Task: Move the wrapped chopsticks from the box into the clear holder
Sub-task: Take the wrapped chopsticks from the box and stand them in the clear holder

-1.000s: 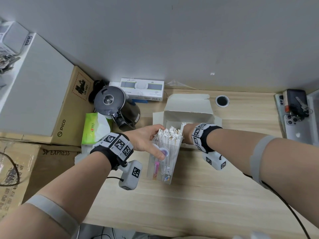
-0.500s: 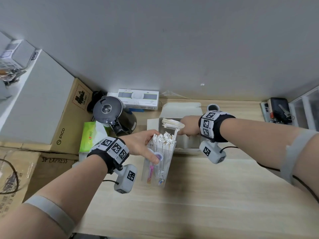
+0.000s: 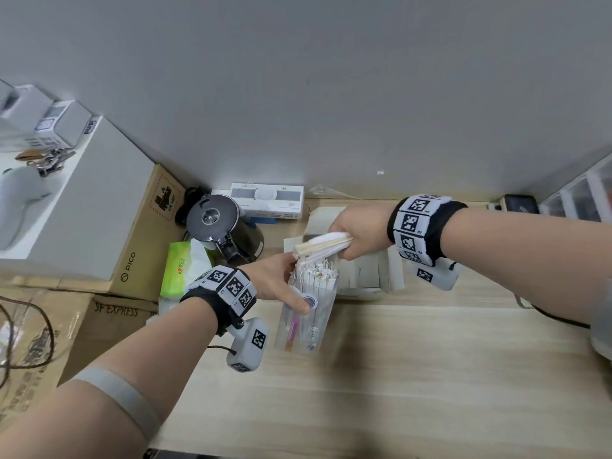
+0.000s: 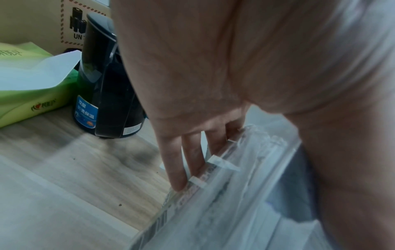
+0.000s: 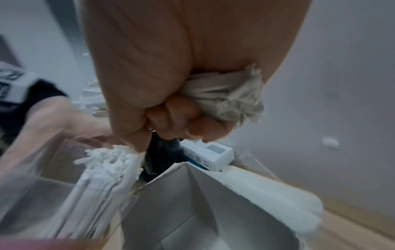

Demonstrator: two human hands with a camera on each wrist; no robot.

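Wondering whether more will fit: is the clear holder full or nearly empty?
Nearly full. Wrapped chopsticks crowd the clear holder up to its rim, with their paper ends poking out on top.

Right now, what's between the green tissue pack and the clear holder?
In the head view, the black kettle and the left hand lie between the green tissue pack and clear holder.

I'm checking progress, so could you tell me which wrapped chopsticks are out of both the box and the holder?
The bundle gripped in the right hand; the others stand upright inside the clear holder.
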